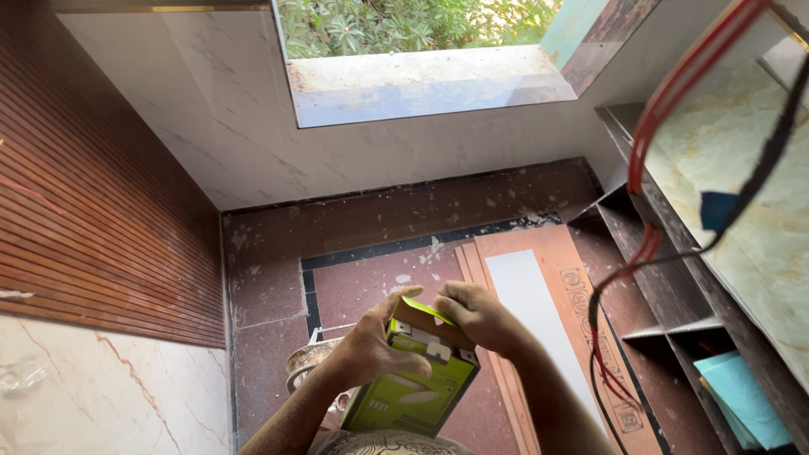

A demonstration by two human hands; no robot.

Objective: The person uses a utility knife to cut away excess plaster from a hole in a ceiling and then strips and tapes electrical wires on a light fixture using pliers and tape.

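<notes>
I hold a small yellow-green cardboard box low in the middle of the view. My left hand wraps around its left side with the thumb across the front. My right hand pinches the raised top flap of the box, which stands partly lifted. The box's front shows pale printed shapes.
Below lies a reddish speckled floor with a dark border. Long wooden boards and a white panel rest on it to the right. Red and black cables hang at right beside shelving. A ribbed brown wall panel is at left; a window is ahead.
</notes>
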